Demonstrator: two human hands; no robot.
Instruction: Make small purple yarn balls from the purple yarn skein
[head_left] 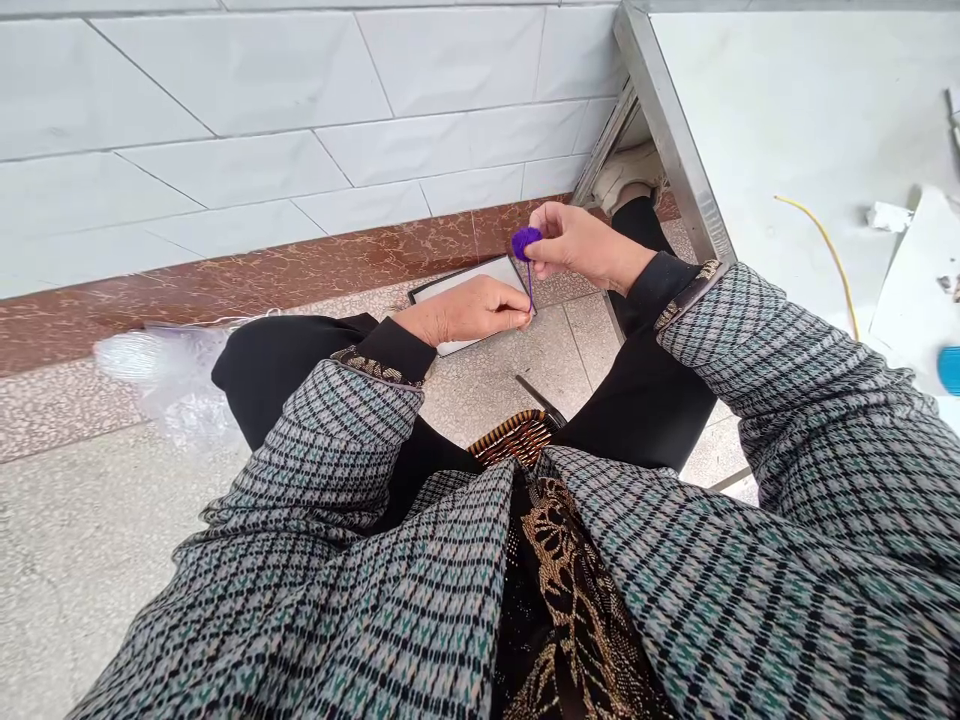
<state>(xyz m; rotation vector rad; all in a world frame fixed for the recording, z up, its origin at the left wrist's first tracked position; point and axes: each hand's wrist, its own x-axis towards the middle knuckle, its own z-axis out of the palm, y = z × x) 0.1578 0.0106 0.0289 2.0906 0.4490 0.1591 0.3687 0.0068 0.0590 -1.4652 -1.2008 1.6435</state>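
A small purple ball of yarn (526,242) is pinched between the thumb and fingers of my right hand (568,240). From it a short purple strand (530,285) runs down, taut, to my left hand (480,308). The thumb and forefinger of that hand are closed on the strand's lower end. Below and behind my left hand lies a white board with a dark rim (491,272) on the floor, partly covered by the hand. My right hand is higher and farther to the right than my left.
A white table (750,110) with a metal edge stands at the right, a yellow cord (825,240) on it. Clear plastic wrapping (169,375) lies on the floor at the left. A tiled wall (247,80) rises ahead. Part of a woven seat (510,438) shows between my legs.
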